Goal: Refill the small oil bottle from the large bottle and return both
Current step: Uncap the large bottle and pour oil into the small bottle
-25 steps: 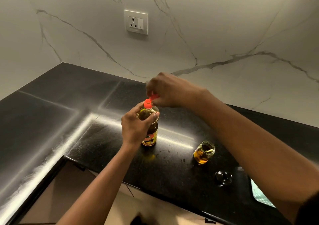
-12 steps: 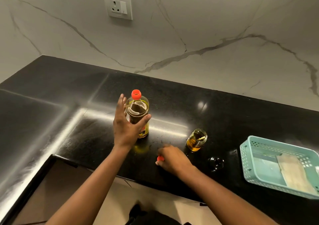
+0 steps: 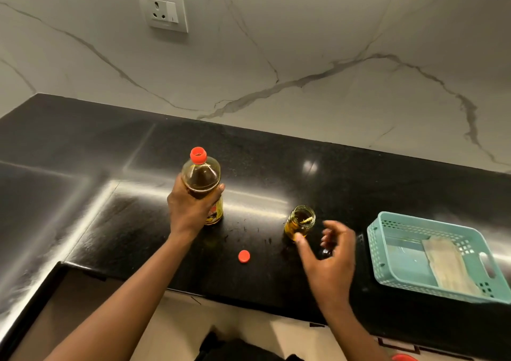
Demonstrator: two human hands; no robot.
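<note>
Pre-pour step: large bottle (image 3: 202,183) gripped by left hand (image 3: 190,208), red cap (image 3: 244,256) laid aside. Right hand (image 3: 329,255) spread wide, empty, thumb apparently touching small bottle (image 3: 300,221). Steadying, then tilting, needed next.

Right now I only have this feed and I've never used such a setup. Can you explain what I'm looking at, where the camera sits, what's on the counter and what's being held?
There is no machine here: a person works with two bare hands. The single wide-angle camera is worn on the head and looks forward and down.

The left hand grips the large oil bottle, which stands upright on the black counter. Its red cap lies loose near the front edge.

The right hand is open and holds nothing; its thumb is at the small open oil bottle, which is partly filled.

A teal basket holding a folded cloth sits on the right. On the wall is a socket.
</note>
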